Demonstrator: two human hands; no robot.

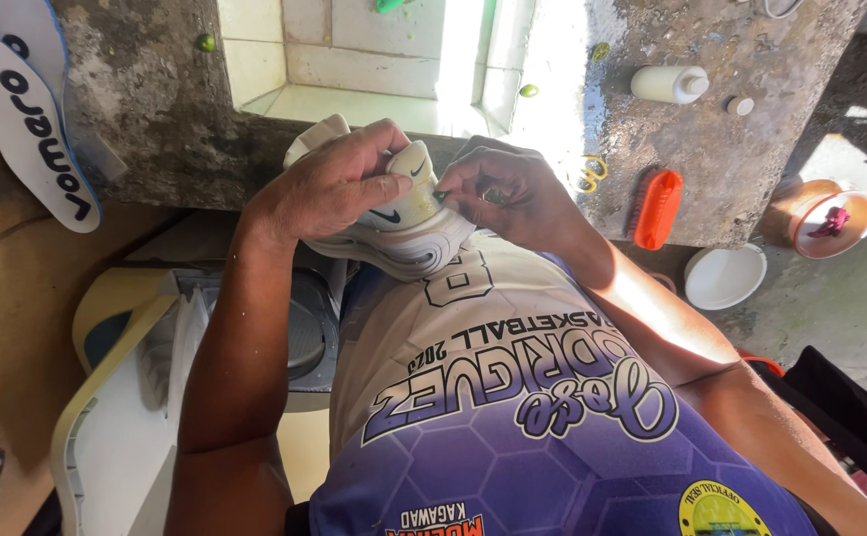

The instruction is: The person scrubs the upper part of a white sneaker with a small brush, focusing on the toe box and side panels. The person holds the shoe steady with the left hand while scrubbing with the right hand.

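A white sneaker [409, 223] with a dark logo and a ribbed sole rests against my chest, heel end toward me. My left hand [329, 184] wraps over its top and grips it. My right hand [508, 189] presses against the shoe's right side, its fingertips pinched on something small and green that is mostly hidden. Both hands are above the edge of a rough concrete counter [722, 149].
Two white insoles [31, 109] lean at the far left. On the counter lie an orange scrub brush [658, 206], a white bottle [669, 83] and a small white cap [740, 105]. A white tiled basin [354, 69] is ahead. A white lid [724, 276] and a brown tub [823, 220] sit on the floor at right.
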